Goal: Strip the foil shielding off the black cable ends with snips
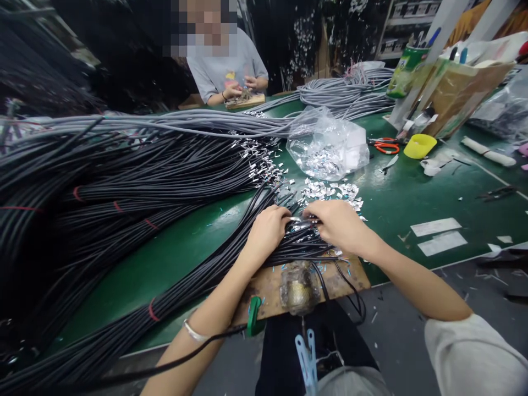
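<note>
Cable bundles (177, 187) lie left on the tabletop (396, 203); the plastic bag (328, 144) lies left of the scissors (386, 146).

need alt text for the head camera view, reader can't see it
The left hand and right hand work close together at the ends of black cables on a green table. Silvery scraps lie just beyond; grey cables and a co-worker in a grey shirt are farther back.

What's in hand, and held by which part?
The left hand and right hand pinch a small silvery piece over the black cables; which part is too small to tell.
</note>
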The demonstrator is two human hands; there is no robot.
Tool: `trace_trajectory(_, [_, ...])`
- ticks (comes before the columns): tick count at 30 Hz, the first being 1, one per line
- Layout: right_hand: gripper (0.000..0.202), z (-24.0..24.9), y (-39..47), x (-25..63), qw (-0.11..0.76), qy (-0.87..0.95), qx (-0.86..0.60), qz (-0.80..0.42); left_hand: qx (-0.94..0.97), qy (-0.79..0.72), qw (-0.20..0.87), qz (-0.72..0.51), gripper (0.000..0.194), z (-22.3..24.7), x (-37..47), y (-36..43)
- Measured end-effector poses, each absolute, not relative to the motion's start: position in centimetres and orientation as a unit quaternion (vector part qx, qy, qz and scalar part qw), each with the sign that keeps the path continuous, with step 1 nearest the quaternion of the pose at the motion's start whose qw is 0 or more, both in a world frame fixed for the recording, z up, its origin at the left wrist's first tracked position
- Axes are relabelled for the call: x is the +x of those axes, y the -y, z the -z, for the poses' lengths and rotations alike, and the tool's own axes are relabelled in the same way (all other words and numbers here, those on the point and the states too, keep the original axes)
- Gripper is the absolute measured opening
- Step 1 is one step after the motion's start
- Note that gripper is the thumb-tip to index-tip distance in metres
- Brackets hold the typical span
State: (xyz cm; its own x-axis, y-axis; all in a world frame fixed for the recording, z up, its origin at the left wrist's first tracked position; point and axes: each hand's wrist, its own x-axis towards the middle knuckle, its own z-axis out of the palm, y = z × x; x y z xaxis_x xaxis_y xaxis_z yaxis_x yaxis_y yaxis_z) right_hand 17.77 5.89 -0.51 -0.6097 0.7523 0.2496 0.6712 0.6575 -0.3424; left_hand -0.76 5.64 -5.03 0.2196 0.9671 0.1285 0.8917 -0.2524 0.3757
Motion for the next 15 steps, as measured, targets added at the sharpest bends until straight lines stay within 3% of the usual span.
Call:
trace_trajectory(4, [0.023,1.2,-5.4,17.2,0.043,0.928,-0.366,-0.057,0.764,-0.604,0.121,-0.190,0.007,5.3,-0.8,-5.9])
trace_trajectory(9, [0.023,0.9,-5.1,17.1,0.007,0.938,-0.343,-0.042,0.700,-0.643,0.115,-0.290,0.021,4.1,-1.4,-5.6])
trace_trajectory(15, [0.026,0.7,-5.2,17.5,-0.003,0.939,-0.339,-0.056,0.603,-0.609,0.128,-0.500,0.026,1.0,-2.4,-4.0])
